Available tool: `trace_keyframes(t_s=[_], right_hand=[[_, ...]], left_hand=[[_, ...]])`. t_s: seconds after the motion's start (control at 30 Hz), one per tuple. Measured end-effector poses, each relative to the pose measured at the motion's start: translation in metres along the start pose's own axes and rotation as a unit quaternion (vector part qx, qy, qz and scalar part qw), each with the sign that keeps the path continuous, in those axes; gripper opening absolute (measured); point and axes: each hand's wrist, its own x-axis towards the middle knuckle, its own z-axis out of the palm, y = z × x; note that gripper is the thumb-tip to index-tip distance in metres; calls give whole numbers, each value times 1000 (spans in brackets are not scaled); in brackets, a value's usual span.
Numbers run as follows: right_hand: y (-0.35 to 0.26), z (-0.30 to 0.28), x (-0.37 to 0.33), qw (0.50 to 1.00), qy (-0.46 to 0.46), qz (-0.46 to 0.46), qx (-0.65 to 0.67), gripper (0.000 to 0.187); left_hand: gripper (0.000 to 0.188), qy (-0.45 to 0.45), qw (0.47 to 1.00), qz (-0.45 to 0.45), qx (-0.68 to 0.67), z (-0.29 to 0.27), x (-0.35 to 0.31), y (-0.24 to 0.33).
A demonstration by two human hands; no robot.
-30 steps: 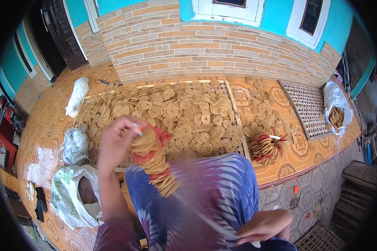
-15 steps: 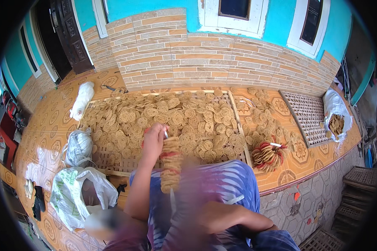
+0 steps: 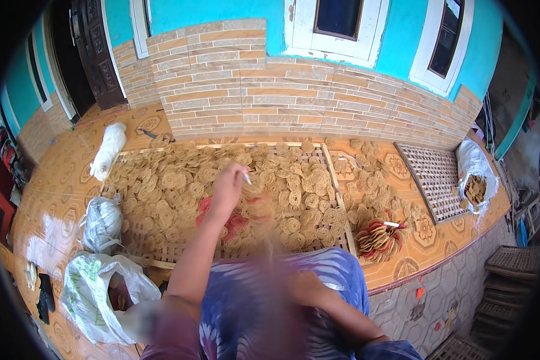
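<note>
My left hand (image 3: pixel 227 183) is raised over the woven tray (image 3: pixel 143 227) of flat, round, coiled tan crackers (image 3: pixel 183 180). Its fingers are closed on the top end of a pale strip, from which a string of crackers (image 3: pixel 255 201) hangs, tan with some red and smeared by motion. Red crackers (image 3: pixel 236 225) lie on the tray by my left forearm. My right hand (image 3: pixel 303 288) is low over my lap, on the patterned purple-blue cloth (image 3: pixel 342 273); a blur hides its fingers. At the tray's right, a finished-looking bundle of tan and red crackers (image 3: pixel 379 240) lies with a white tie.
Left of the tray are a white bundle (image 3: pixel 108 150), a grey plastic bag (image 3: pixel 102 225) and an open white bag (image 3: pixel 84 294). On the right lie a bare woven tray (image 3: pixel 429 174), a sack of brown pieces (image 3: pixel 475 159) and stacked trays (image 3: pixel 510 261). A tiled wall (image 3: pixel 210 84) stands behind.
My left hand has risen slightly, and the string of crackers beneath it has swung up and right, now blurred. My right hand has moved a little upward. The whole view has tilted slightly.
</note>
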Motion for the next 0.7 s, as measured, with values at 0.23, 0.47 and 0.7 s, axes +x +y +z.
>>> trace_keyframes(t_s=[0.23,0.47,0.7], right_hand=[[27,31,28,985,38,161,48,28],[56,58,40,982,97,100,127,30],[77,82,63,982,117,79,125,31]], left_hand=[[5,89,989,27,-114,-1,25,3],[5,103,992,77,-7,-34,43,32],[4,146,980,70,-112,-72,82,54]])
